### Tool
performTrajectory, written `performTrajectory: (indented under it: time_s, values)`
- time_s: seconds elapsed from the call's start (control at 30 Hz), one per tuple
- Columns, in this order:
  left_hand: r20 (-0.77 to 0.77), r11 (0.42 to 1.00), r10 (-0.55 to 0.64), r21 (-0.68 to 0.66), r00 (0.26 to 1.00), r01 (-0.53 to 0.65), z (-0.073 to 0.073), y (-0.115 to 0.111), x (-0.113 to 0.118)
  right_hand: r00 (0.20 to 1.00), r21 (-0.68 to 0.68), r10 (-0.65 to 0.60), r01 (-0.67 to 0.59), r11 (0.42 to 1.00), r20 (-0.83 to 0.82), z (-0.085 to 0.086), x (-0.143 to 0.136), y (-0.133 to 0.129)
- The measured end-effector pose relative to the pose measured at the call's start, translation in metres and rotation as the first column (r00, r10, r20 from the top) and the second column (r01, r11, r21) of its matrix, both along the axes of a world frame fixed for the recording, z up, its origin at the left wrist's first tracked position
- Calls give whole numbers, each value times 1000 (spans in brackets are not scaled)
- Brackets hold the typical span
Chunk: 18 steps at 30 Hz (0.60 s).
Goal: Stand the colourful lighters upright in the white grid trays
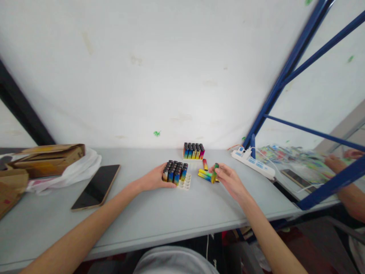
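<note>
In the head view, my left hand (155,178) is wrapped round the left side of a white tray (186,182) with round holes. Several upright lighters (174,171), with black tops and rainbow-coloured bodies, fill its left part, while the holes at its right show bare. My right hand (228,179) pinches a green and yellow lighter (214,173), held nearly upright to the right of the tray. Loose yellow and blue lighters (204,174) lie beneath and beside these fingers. A red lighter (205,164) lies just behind them.
At the back stands a second block of upright lighters (194,151). A phone (97,187), a plastic bag (91,161) and a cardboard box (51,160) lie at the left. To the right are a power strip (253,163), a blue frame (273,91) and another person's arm (348,190).
</note>
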<state>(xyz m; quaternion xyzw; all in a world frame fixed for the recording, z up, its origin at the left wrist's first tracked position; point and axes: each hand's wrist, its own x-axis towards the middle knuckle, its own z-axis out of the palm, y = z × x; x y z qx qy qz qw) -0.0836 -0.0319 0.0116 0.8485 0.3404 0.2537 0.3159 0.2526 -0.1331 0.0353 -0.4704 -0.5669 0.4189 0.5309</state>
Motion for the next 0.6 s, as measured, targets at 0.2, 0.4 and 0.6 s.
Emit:
performTrajectory:
  time_s: [0.2,0.4,0.6]
  values:
    - [18,1000,-20,-23,1000,20,-2,1,0,975,79,109,-95,992,-192,15,-51,53]
    - [28,999,-32,-23,999,32,0,-1,1,981,26,120,-117,993,-152,-7,-72,72]
    - [25,1000,-22,-11,999,23,0,-1,1,996,-80,-3,-4,997,-86,-17,-76,66]
